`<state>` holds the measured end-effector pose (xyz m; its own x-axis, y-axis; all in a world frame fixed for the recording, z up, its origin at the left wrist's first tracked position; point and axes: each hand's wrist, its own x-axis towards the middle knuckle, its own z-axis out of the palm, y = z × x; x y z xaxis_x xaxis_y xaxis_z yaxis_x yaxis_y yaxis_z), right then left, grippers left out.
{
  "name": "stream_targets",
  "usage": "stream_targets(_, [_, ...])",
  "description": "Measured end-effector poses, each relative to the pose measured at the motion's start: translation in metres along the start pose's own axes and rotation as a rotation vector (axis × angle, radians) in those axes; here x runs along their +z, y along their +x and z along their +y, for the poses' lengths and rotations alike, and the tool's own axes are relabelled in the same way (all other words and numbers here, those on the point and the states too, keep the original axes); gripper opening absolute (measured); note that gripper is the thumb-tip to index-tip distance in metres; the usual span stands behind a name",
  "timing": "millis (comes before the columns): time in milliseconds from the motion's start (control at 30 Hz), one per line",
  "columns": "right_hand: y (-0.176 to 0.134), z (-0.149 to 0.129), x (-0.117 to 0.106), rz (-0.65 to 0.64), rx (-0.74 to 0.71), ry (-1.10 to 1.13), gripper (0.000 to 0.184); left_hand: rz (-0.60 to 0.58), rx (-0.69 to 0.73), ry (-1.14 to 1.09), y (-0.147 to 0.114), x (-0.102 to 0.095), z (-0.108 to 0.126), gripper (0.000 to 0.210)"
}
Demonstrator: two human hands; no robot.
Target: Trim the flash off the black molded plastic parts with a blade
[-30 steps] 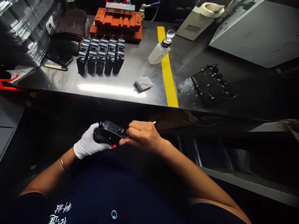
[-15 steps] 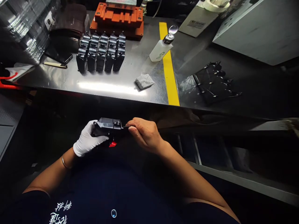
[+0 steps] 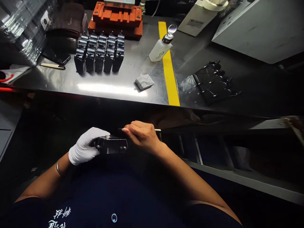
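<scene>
In a white glove, my left hand (image 3: 84,145) grips a glossy black moulded plastic part (image 3: 112,146) by its left end, in front of my body. My bare right hand (image 3: 141,133) is closed around a slim pale-handled tool (image 3: 157,129). A thin dark tip pokes out from the fingertips on the left, and the light handle end shows behind the hand. The tip is above the part's right end and apart from it; whether it is a blade I cannot tell.
Rows of similar black parts (image 3: 99,53) stand on the metal bench (image 3: 133,68), before an orange fixture (image 3: 116,19). Nearby are a white pump bottle (image 3: 159,50), a folded white wipe (image 3: 144,82) and a pale stick-like tool (image 3: 52,66). Black frame-like pieces (image 3: 213,79) lie right of the yellow tape (image 3: 169,74).
My left hand has turned the black part over and lowered it slightly; the red piece below is out of sight. My right hand's tool has come away from the part's right end.
</scene>
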<state>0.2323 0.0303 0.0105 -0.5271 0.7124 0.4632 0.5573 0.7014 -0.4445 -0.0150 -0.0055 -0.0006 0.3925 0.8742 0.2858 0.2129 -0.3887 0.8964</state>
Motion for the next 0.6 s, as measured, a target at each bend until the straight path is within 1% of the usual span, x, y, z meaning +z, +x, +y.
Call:
stream_targets(33, [0.0, 0.001, -0.001, -0.009, 0.007, 0.047, 0.029, -0.036, 0.03, -0.005, 0.002, 0.0, 0.002, 0.031])
stream_targets(100, [0.001, 0.001, -0.005, -0.049, 0.024, 0.19, 0.031, -0.053, 0.074, 0.005, 0.005, -0.002, 0.002, 0.032])
stream_targets(167, [0.0, -0.001, -0.012, -0.131, 0.037, 0.32, 0.033, -0.044, 0.123, 0.02, 0.007, -0.005, -0.003, 0.036])
stream_targets(267, [-0.001, -0.004, -0.019, -0.286, 0.03, 0.445, 0.041, -0.055, 0.185, 0.038, 0.008, -0.008, -0.01, 0.043])
stream_targets(333, [-0.002, -0.005, -0.02, -0.329, 0.015, 0.504, 0.047, -0.039, 0.179, 0.013, 0.008, -0.009, -0.012, 0.042])
stream_targets(367, [-0.002, -0.005, -0.02, -0.319, -0.001, 0.52, 0.049, -0.017, 0.131, -0.015, 0.008, -0.009, -0.012, 0.039])
stream_targets(400, [-0.002, -0.005, -0.019, -0.289, -0.022, 0.516, 0.048, 0.01, 0.049, -0.058, 0.008, -0.008, -0.012, 0.037])
stream_targets(467, [0.001, -0.004, -0.017, -0.198, -0.074, 0.432, 0.046, 0.027, -0.197, -0.186, 0.008, -0.008, -0.011, 0.041])
stream_targets(533, [0.007, -0.004, -0.015, -0.122, -0.129, 0.282, 0.046, -0.038, -0.442, -0.336, 0.009, -0.008, -0.013, 0.053])
stream_targets(567, [0.01, -0.004, -0.014, -0.11, -0.16, 0.211, 0.049, -0.095, -0.527, -0.397, 0.01, -0.008, -0.014, 0.057])
stream_targets(600, [0.014, -0.005, -0.013, -0.112, -0.19, 0.159, 0.052, -0.158, -0.583, -0.439, 0.011, -0.007, -0.016, 0.058])
